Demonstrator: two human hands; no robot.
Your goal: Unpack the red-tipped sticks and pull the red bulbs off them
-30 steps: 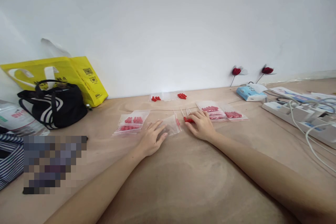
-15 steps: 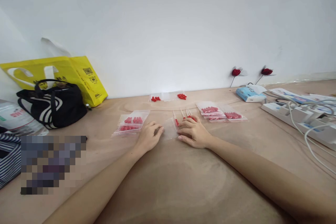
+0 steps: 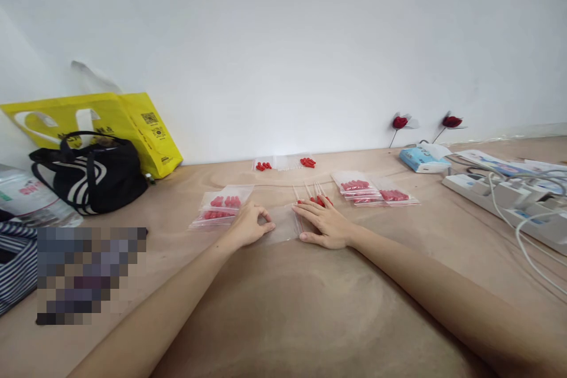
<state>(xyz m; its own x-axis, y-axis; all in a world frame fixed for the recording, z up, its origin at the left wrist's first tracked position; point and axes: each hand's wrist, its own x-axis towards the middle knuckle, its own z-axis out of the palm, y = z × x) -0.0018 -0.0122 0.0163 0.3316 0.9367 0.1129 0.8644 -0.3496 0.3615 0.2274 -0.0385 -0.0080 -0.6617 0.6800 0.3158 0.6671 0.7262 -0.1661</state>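
A small clear zip bag (image 3: 283,225) lies flat on the tan table between my hands. My left hand (image 3: 248,225) rests on the bag's left edge with its fingers curled and pinched on the plastic. My right hand (image 3: 322,223) lies flat on the bag's right edge, fingers stretched out over a few loose red pieces (image 3: 319,200). Left of my left hand is a stack of filled bags (image 3: 222,207) with red pieces inside. More filled bags (image 3: 372,190) lie to the right of my right hand.
Loose red pieces (image 3: 306,162) and clear bags sit by the wall. A black handbag (image 3: 93,176) and yellow bag (image 3: 110,124) stand at left. A blue tissue pack (image 3: 420,159), white power strips (image 3: 505,196) with cables and two red flowers (image 3: 399,122) are at right.
My right hand slid left from the red pieces onto the bag's right edge and flattened. My left hand pulled back to the left edge and curled its fingers on the plastic.
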